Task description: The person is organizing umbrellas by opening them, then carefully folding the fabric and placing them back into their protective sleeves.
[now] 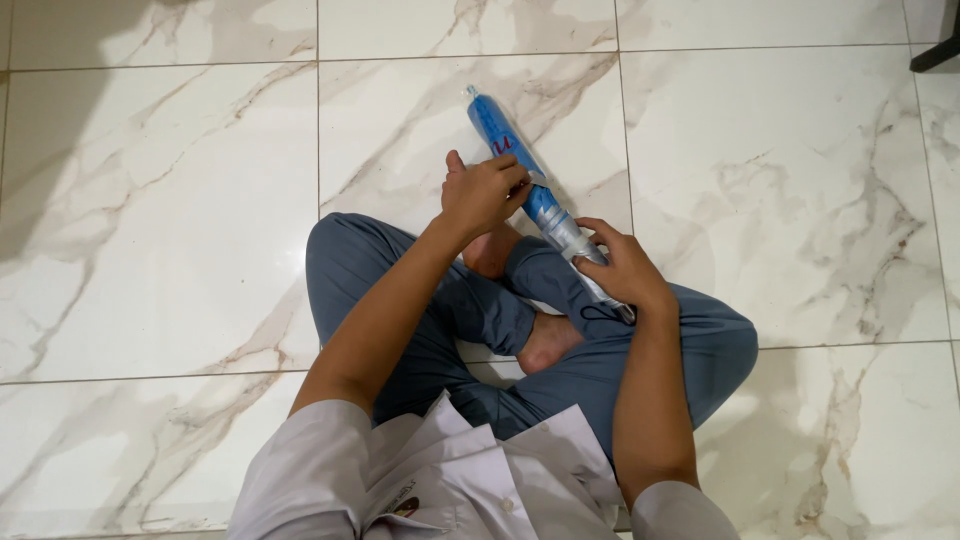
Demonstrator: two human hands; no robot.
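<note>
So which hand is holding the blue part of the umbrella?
The left hand, higher up the folded umbrella; the right hand grips the silvery handle end near the knee.

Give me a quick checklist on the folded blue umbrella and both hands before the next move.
1. Left hand on the folded blue fabric umbrella, at mid-length: ok.
2. Right hand wrapped around the handle end: ok.
3. Canopy gathered tight along the shaft: ok.
4. Closure strap fastened: cannot tell, the left fingers cover it.
5. Tip end pointing away from the body, over the white marble-tile floor: ok.
6. Black wrist cord hanging free of the fingers: ok.
</note>
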